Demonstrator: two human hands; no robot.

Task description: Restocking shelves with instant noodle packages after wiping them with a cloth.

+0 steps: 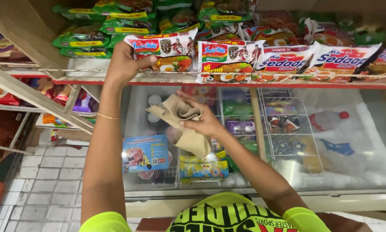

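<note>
Reaching over a glass-topped chest freezer [352, 172] toward the shelf [94, 71] of noodle packets above it.

Under the sliding glass sit wire baskets of frozen goods and a red-capped bottle [328, 120] lying on frost. On the shelf, the left hand [123, 64] grips the left edge of a white noodle packet [165, 51], thumb across its front, at the front of the row. Lower down, the right hand [203, 122] is closed around a crumpled tan cloth [182, 124], held above the freezer lid, its tail hanging down.
</note>
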